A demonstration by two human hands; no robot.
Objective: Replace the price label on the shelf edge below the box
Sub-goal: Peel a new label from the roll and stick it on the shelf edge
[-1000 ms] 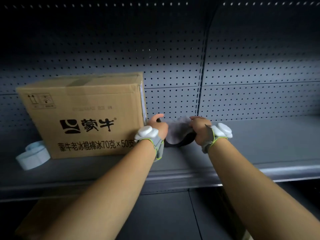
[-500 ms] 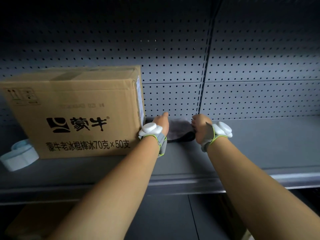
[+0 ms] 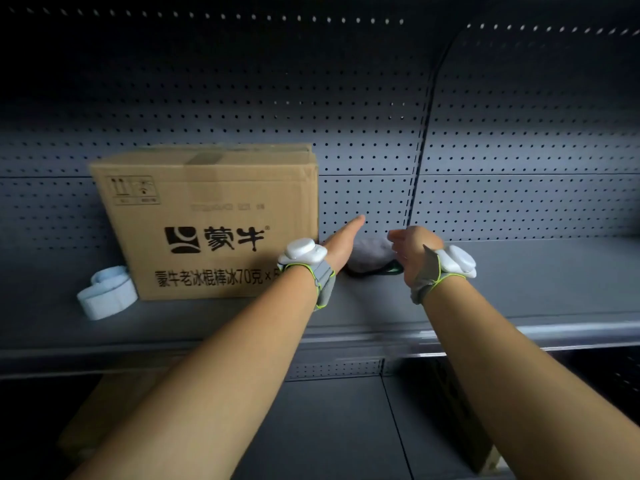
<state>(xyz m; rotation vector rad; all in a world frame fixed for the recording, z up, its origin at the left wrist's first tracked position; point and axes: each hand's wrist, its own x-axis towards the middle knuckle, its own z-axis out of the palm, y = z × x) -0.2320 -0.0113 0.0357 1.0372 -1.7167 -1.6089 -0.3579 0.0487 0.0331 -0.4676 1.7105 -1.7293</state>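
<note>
Both hands reach over the grey shelf near the centre of the frame, each wrist carrying a white tracker on a grey strap. Left hand [image 3: 341, 245]: flat and extended, fingers straight and together, pointing toward the perforated back panel [image 3: 363, 150]; it grips nothing and sits just beside the right face of the cardboard box [image 3: 211, 220]. Right hand [image 3: 414, 252]: fingers loosely curled, thumb side up, positioned to the right of the left hand; whether it pinches anything cannot be told.

Between the two hands lies a pale cloth-like item with a dark rim [image 3: 372, 258], resting on the shelf surface [image 3: 536, 278]. Contact between this item and either hand cannot be confirmed.

Cardboard box: upright on the shelf, centre left of the frame, printed with black Chinese characters and a logo. A roll of white labels [image 3: 105, 297] lies on the shelf just beside the box's lower left corner.

Shelf edge [image 3: 519, 332]: a lighter metal strip running across the frame below the box, crossed by both forearms. No price label on it can be made out.
</note>
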